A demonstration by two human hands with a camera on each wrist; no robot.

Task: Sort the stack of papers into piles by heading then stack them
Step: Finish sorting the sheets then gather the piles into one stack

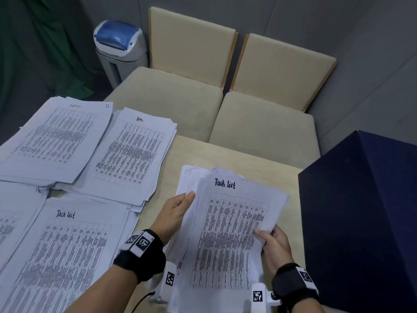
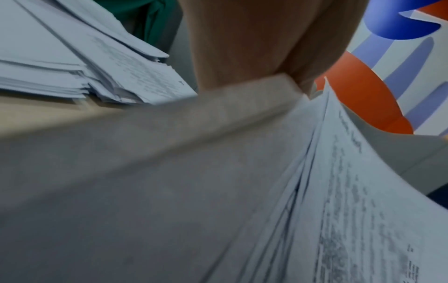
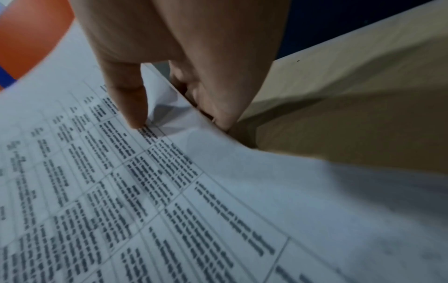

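Head view: paper-strewn wooden table (image 1: 259, 159), beige chairs (image 1: 225, 105).

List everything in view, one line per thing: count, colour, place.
Held sheaf: one, white, headed "Task list", over the table's near right part.
Task list pile: one, white, near left of the table.
Hn pile: one, white, heading hard to read, far centre-left.
Pile numbered 12: one, white, heading illegible, far left.
Fourth pile: one, white, at the left edge, cropped.
Table: one, light wood.
Chairs: two, beige, beyond the table.
Bin: one, white with a blue lid, far left.
Box: one, dark navy, right.
Curtain: one, green, far left.
Left hand: grips the sheaf's left edge.
Right hand: pinches its right edge.
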